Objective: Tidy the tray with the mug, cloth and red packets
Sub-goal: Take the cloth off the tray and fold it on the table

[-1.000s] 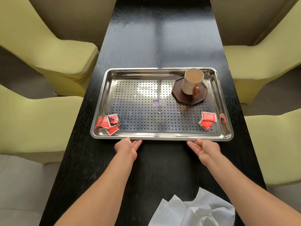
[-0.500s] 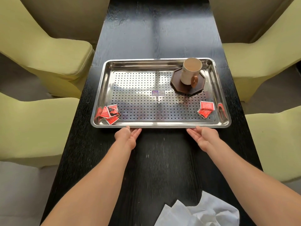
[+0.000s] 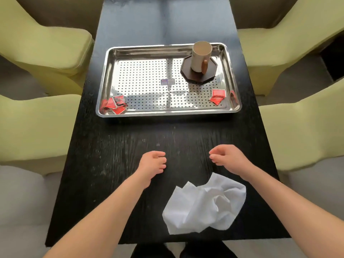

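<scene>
Stainless steel, perforated, rectangular: that's the tray (image 3: 167,114), sitting upper middle of the frame on a long black wooden table (image 3: 115,155). In its upper right corner a cream ceramic mug with a brown handle (image 3: 200,55) stands upright on a dark octagonal coaster (image 3: 211,77). A small heap of square red packets (image 3: 116,104) lies in the lower left corner, and a couple more red packets (image 3: 217,96) are at the lower right.

The crumpled white cloth (image 3: 204,203) is off the tray, lower centre-right on the table, just below the right hand (image 3: 228,159). The left hand (image 3: 151,164) is beside it in the lower middle. Both are well apart from the tray, fingers loosely curled in, holding nothing. I can't tell whether they touch the tabletop.

My guess on handling:
- **Cloth:** soft and light, so just bunch it up anywhere.
- **Mug:** rigid and breakable. Take it by the handle or round the body, and watch that the coaster doesn't slide on the metal.
- **Packets:** flat, light and probably slippery on steel, so pinch them by an edge or sweep them into a pile.
- **Tray:** stiff, best gripped on both short rims.
</scene>
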`<state>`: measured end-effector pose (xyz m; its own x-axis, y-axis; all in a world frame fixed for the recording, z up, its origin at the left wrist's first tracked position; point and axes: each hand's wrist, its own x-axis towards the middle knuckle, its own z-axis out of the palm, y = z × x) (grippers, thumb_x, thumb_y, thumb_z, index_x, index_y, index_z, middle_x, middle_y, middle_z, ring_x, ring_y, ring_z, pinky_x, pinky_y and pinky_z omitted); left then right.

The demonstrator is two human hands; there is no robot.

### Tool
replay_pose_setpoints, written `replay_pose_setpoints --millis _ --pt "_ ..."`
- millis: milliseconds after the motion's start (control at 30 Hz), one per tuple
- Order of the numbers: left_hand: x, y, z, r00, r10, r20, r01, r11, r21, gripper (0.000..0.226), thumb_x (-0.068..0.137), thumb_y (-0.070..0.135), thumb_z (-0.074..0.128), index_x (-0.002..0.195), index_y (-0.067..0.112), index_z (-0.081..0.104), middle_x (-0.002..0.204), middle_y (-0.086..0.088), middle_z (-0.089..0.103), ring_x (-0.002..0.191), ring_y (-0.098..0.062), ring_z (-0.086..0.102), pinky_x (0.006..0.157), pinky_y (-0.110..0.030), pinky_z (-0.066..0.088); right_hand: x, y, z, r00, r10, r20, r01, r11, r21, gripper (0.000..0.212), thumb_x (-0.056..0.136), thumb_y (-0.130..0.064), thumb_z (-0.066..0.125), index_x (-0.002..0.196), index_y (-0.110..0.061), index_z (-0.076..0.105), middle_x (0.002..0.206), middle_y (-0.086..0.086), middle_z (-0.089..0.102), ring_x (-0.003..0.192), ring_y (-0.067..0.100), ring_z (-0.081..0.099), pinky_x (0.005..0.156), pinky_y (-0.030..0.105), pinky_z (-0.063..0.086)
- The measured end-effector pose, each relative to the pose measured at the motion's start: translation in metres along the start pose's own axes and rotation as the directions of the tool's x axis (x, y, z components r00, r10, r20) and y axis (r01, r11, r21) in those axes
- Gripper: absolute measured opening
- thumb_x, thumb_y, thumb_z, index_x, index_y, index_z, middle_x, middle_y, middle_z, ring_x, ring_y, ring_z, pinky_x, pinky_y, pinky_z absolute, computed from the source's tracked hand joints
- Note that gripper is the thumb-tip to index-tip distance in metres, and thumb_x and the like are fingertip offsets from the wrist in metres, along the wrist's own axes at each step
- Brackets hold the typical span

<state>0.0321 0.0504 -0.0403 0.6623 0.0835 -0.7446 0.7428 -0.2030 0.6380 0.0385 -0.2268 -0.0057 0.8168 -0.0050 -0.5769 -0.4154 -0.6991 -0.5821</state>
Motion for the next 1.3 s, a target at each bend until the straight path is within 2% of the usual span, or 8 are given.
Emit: replay_pose_setpoints --millis 133,267,433,533,733,900,1167,1300 --pt "-0.018 -0.03 0.025 0.992 0.049 0.116 -0.087 0.932 0.351 0.035 0.093 0.022 0.065 0.127 0.024 0.062 0.106 0.007 0.068 0.098 -0.012 0.064 0.093 -0.036 0.054 -0.018 0.012 0.004 0.997 -0.067 0.039 0.07 0.992 -0.104 0.027 0.097 -0.031 0.064 0.123 -0.027 0.067 0.113 -0.011 0.069 0.103 0.006 0.063 0.084 0.023 0.05" --pt "-0.029 -0.048 0.04 0.977 0.093 0.191 -0.192 0.775 0.602 0.046 0.091 0.036 0.066 0.135 0.026 0.057 0.119 0.004 0.066 0.104 -0.014 0.062 0.084 -0.025 0.045 -0.028 0.023 0.009 0.987 -0.082 0.136 0.116 0.957 -0.267 0.032 0.097 -0.026 0.063 0.129 -0.027 0.064 0.123 -0.007 0.068 0.11 0.01 0.062 0.094 0.028 0.05" --pt "-0.037 -0.065 0.051 0.961 0.151 0.23 -0.273 0.624 0.732 0.055 0.08 0.036 0.076 0.132 0.026 0.059 0.124 0.004 0.062 0.115 -0.018 0.058 0.09 -0.03 0.048 -0.034 0.037 0.015 0.967 -0.092 0.239 0.196 0.865 -0.462 0.049 0.093 -0.017 0.065 0.139 -0.033 0.055 0.134 -0.005 0.059 0.12 0.017 0.057 0.099 0.033 0.048" --pt "-0.038 -0.073 0.054 0.959 0.197 0.202 -0.281 0.618 0.734 0.041 0.083 0.027 0.074 0.123 0.026 0.063 0.117 0.006 0.064 0.105 -0.016 0.059 0.079 -0.027 0.045 -0.035 0.044 0.019 0.968 -0.112 0.226 0.207 0.865 -0.457 0.042 0.094 -0.017 0.066 0.133 -0.03 0.061 0.125 -0.003 0.063 0.116 0.018 0.06 0.095 0.032 0.05" --pt "-0.043 -0.067 0.039 0.954 0.297 0.036 -0.261 0.77 0.582 0.01 0.088 0.024 0.066 0.083 0.032 0.064 0.079 0.012 0.064 0.076 -0.005 0.06 0.059 -0.02 0.042 -0.035 0.047 0.015 0.976 -0.19 0.106 0.215 0.919 -0.33 0.009 0.093 -0.031 0.065 0.09 -0.022 0.065 0.095 -0.006 0.059 0.086 0.013 0.059 0.08 0.035 0.054" --pt "-0.049 -0.046 -0.007 0.956 0.223 -0.191 -0.214 0.975 0.067 0.004 0.091 0.023 0.065 0.091 0.026 0.067 0.088 0.002 0.072 0.082 -0.018 0.071 0.07 -0.039 0.061 -0.027 0.03 -0.004 0.978 -0.193 -0.084 0.191 0.981 -0.025 0.02 0.094 -0.035 0.063 0.08 -0.021 0.059 0.078 -0.002 0.061 0.073 0.014 0.057 0.065 0.03 0.045" --pt "-0.057 -0.032 -0.062 0.916 0.154 -0.371 -0.312 0.854 -0.416 0.011 0.095 0.028 0.064 0.104 0.024 0.069 0.097 0.004 0.075 0.089 -0.017 0.074 0.071 -0.036 0.061 -0.014 0.011 -0.012 0.939 -0.137 -0.315 0.154 0.988 0.029 0.012 0.096 -0.038 0.062 0.091 -0.028 0.06 0.091 -0.005 0.066 0.083 0.014 0.063 0.065 0.026 0.05" --pt "-0.056 -0.033 -0.055 0.925 0.135 -0.356 -0.284 0.867 -0.409 0.011 0.097 0.024 0.062 0.105 0.024 0.069 0.103 0.001 0.075 0.096 -0.018 0.072 0.075 -0.036 0.061 -0.016 0.006 0.001 0.96 -0.164 -0.225 0.132 0.98 -0.149 0.032 0.098 -0.033 0.06 0.126 -0.019 0.062 0.123 -0.004 0.065 0.112 0.018 0.062 0.092 0.038 0.051"
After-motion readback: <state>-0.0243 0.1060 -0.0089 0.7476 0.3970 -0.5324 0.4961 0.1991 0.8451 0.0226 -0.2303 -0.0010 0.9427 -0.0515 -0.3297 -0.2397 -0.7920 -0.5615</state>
